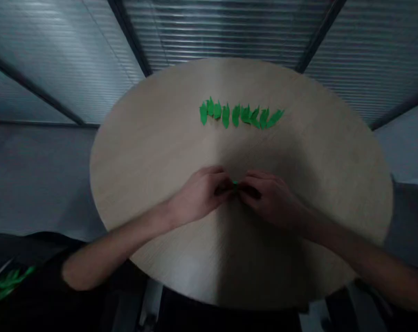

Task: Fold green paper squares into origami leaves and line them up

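Our left hand (198,196) and right hand (271,200) meet, fingers curled closed on a small green paper scrap (235,183), mostly hidden, over a round pale wooden table (153,152), well short of a row of leaf-shaped green paper cutouts (240,114).

Left hand (198,196) and right hand (271,200) around a green scrap (235,183)
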Demonstrator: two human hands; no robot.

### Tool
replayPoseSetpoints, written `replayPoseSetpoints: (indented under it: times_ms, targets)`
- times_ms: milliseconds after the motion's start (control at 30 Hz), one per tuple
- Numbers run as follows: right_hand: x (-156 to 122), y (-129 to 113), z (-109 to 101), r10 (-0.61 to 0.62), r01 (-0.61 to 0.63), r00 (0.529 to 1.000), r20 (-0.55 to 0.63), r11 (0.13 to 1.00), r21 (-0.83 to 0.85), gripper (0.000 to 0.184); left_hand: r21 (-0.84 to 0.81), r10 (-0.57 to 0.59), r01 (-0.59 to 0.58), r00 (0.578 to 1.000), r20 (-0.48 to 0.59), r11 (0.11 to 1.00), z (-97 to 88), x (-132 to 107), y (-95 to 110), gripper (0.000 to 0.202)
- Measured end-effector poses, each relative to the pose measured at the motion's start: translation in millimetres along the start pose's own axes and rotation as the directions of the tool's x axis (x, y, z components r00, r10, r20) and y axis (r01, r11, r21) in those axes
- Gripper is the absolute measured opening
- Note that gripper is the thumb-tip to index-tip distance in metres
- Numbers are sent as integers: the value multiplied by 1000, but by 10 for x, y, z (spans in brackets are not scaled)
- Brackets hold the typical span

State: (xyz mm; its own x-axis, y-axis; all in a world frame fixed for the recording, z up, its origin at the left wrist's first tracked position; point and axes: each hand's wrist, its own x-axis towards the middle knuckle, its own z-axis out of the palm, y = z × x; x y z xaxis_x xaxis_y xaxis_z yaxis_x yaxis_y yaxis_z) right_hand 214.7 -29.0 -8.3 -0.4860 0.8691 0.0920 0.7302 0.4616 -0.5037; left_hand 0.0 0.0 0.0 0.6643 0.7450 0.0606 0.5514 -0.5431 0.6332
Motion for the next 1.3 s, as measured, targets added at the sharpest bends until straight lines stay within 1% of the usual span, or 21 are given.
replayPoseSetpoints:
  times_ms: [133, 300, 433, 533, 733, 867, 1100, 1300]
  targets:
    - [11, 12, -5, -22, 24, 999, 43, 999, -45, 11, 1, 11, -11, 1000, 1, 1000, 20, -13, -19, 6]
    - [37, 30, -13, 35, -35, 997, 68, 999, 3, 10, -9, 0, 0, 1000, 8, 1000, 15, -13, -38, 9]
    - [59, 30, -4, 90, -89, 992, 84, 996, -14, 9, -4, 17, -17, 1000, 11, 1000, 12, -11, -63, 11]
    - [71, 20, -9, 106, -104, 989, 106, 994, -25, 9, 18, 44, -44, 999, 16, 999, 10, -11, -68, 12]
    - [90, 6, -41, 128, -128, 988, 88, 992, -6, 8, 41, 57, -58, 998, 34, 997, -9, -15, -65, 16]
    - [111, -10, -57, 180, -181, 981, 75, 983, 10, 7, 65, 46, -49, 998, 42, 997, -15, -15, -75, 14]
    - [135, -37, -83, 227, -228, 969, 93, 974, -6, 10, 72, 47, -51, 997, 63, 996, -10, 7, -84, 19]
    - [138, -3, -70, 188, -185, 975, 120, 982, -38, 12, 63, 53, -56, 997, 55, 996, 0, 3, -94, 19]
